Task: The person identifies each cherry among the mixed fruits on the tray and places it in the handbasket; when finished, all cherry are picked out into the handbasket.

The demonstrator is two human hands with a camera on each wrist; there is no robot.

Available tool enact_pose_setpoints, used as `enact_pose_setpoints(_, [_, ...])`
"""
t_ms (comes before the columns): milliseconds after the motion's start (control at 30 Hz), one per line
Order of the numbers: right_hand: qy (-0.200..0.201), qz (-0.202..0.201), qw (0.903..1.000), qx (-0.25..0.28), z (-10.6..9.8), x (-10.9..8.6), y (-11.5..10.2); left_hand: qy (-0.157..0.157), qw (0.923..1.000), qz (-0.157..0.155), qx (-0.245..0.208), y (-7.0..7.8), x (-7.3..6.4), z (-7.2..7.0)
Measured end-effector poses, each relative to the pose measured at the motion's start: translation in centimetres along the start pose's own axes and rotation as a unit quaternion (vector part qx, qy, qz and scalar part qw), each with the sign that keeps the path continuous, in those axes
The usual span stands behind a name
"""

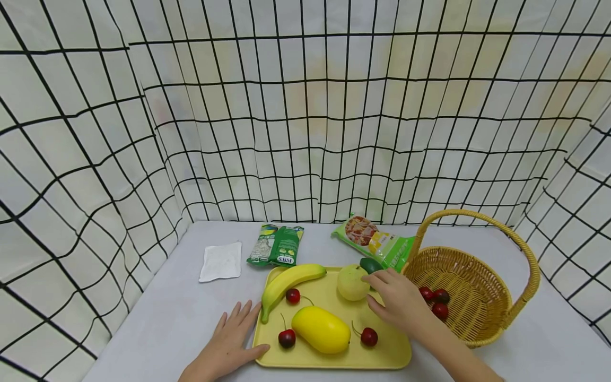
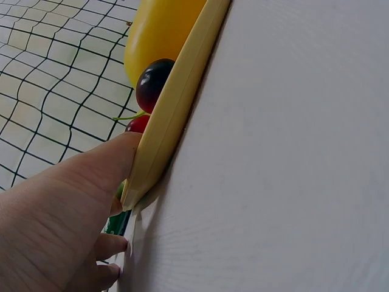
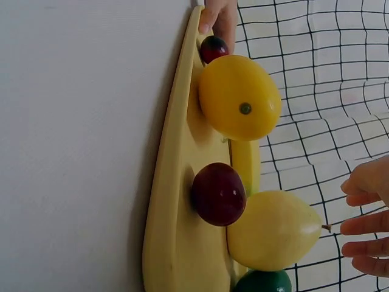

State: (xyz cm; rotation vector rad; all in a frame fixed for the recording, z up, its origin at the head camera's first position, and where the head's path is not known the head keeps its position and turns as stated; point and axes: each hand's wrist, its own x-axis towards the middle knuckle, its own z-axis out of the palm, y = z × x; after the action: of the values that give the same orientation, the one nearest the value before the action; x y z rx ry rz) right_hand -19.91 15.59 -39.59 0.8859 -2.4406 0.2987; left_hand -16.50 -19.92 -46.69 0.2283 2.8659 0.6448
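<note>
My left hand (image 1: 231, 337) lies with fingers spread at the left edge of the yellow tray (image 1: 365, 363), its thumb on the rim. Over the tray's right side, my right hand (image 1: 398, 297) reaches toward a pale yellow-green pear (image 1: 352, 284); in the right wrist view its loosely bent fingers are apart from the pear's stem and grasp nothing. A dark green rounded fruit (image 1: 370, 265) sits behind the pear, partly hidden. Also on the tray are a banana (image 1: 286, 284), a yellow mango-like fruit (image 1: 322, 331) and three cherries, one (image 1: 369, 337) near the right.
A wicker basket (image 1: 477, 265) with a tall handle stands right of the tray, with cherries (image 1: 440, 311) inside. Behind the tray lie a green packet (image 1: 277, 245) and a green snack bag (image 1: 374, 241). A white tissue (image 1: 221, 262) lies at left. Black netting over white cloth encloses the table.
</note>
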Motion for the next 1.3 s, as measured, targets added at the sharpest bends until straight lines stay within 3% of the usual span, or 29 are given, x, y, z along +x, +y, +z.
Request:
enact_pose_setpoints(233, [-0.021,-0.024,0.9995,0.007,1.0,1.4,-1.4,0.003,1.0,-0.001,-0.004,0.0,0.0,-0.1])
enact_pose_setpoints(467, [-0.016,-0.055,0.9979,0.032,2.1,2.4,-2.6,0.001,1.0,-0.005,-0.007,0.0,0.0,-0.2])
enact_pose_setpoints(633, [-0.013,-0.05,0.9978,0.041,2.7,3.0,-3.4,0.0,0.9999,-0.011,-0.007,0.0,0.1,0.0])
enact_pose_setpoints(933, [-0.065,-0.034,0.9961,0.049,3.3,4.2,-4.9,-0.004,0.9999,-0.007,-0.011,-0.1,-0.1,0.0])
enact_pose_setpoints(1300, [-0.07,-0.045,0.9956,0.043,4.2,6.0,-6.2,-0.006,0.9999,-0.014,-0.005,0.1,-0.1,-0.2])
